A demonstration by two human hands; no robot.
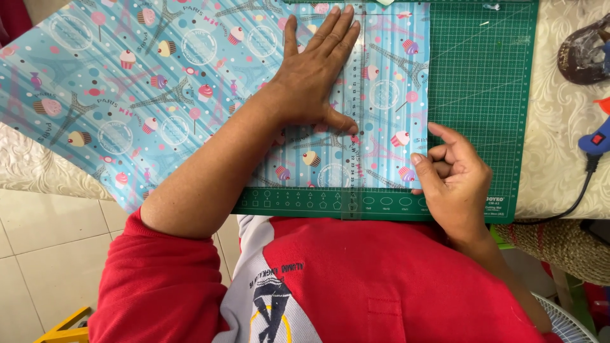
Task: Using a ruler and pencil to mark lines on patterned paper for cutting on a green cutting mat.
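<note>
Paper (159, 82), light blue with cupcakes and towers, runs off the top and left edges, draping past the table. Left hand (314, 73) lies flat, fingers spread, pinning a clear ruler (353, 127) (barely visible). Right hand (454, 171) is curled; anything inside is hidden. Green cutting mat (483, 82) lies bare at right.
</note>
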